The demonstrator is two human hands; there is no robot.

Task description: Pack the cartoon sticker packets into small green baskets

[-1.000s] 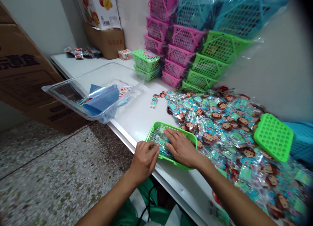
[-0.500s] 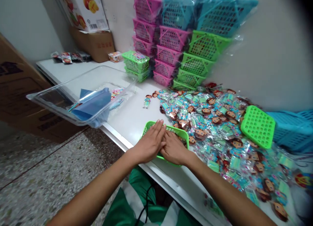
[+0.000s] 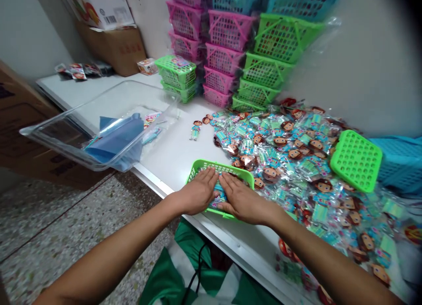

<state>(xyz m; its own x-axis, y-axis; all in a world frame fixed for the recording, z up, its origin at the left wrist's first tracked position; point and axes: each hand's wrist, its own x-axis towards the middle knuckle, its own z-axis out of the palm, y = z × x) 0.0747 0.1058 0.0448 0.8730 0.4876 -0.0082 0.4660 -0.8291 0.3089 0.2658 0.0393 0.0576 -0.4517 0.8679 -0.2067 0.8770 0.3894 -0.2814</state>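
Observation:
A green plastic basket (image 3: 247, 178) stands at the table's front edge with small wrapped doll packets (image 3: 217, 195) inside. My left hand (image 3: 199, 191) lies flat over the left half of the packets, fingers stretched out. My right hand (image 3: 242, 198) presses flat over the right half, its fingers also extended and the thumb apart. The fingertips of both hands nearly meet in the middle of the basket. Much of the contents is hidden beneath my palms. Beyond the basket lies a single flat doll figure (image 3: 195, 130).
A pile of bagged doll packets (image 3: 280, 151) spreads to the right. On it rests a green perforated lid (image 3: 356, 161), beside a blue basket (image 3: 400, 164). Stacked wrapped baskets (image 3: 227, 59) line the wall. A clear plastic tray (image 3: 95, 168) overhangs the edge at left; cardboard boxes (image 3: 115, 50) stand behind.
My hands were overlapping at the basket's middle; now they have moved apart, side by side, showing packets between them. The view has shifted slightly.

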